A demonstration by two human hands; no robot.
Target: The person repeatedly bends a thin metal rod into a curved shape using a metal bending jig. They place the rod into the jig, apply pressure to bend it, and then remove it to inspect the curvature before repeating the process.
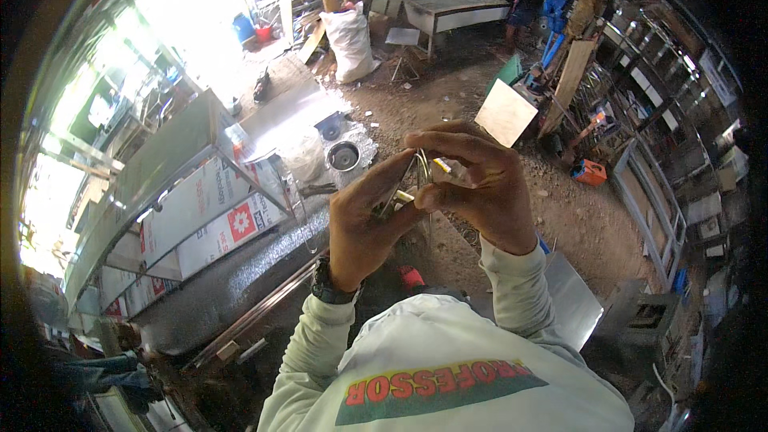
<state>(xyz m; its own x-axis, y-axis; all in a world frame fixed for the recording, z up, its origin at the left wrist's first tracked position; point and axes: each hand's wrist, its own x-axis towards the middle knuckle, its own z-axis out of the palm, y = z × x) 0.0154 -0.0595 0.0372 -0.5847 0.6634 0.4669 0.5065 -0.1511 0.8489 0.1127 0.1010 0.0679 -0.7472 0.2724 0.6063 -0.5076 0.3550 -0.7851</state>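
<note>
In front of my chest, both hands are raised close together with fingers bent. A thin, shiny, curved metal piece (422,166) sits between their fingertips; its full shape is hidden by the fingers. My left hand (360,220), with a black watch (328,284) on its wrist, pinches it from the left side. My right hand (488,188) grips it from the right, the thumb and forefinger closing on it.
To the left stands a metal-framed table (184,152) with printed panels. A round metal pan (344,156) lies ahead, near a white sack (350,42). A square board (506,114) and an orange box (590,173) are on the right. People (552,0) stand far off.
</note>
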